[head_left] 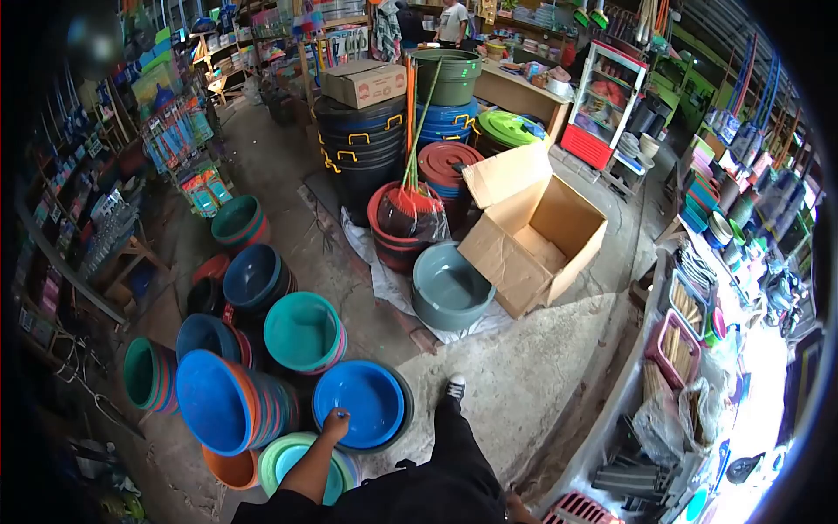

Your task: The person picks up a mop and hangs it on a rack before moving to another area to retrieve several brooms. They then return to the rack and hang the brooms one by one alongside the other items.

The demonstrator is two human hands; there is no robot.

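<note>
My left hand (336,425) is closed, over the near left side of a blue basin (371,397) that sits in a dark one. Whether it grips the rim or holds something small cannot be made out. Just below my forearm stands a stack of pale green tubs (284,450). To the left a large blue tub (209,406) leans on its side, with several nested behind it. At the bottom edge my right hand (518,508) shows only in part, low beside my leg, its fingers hidden. A red plastic crate (578,511) is near it.
Teal tubs (303,330) and other stacks crowd the floor on the left. Ahead are a grey tub (451,286), an open cardboard box (537,231) and large black bins (362,144). Goods line the right-hand ledge. A person (452,24) stands at the back.
</note>
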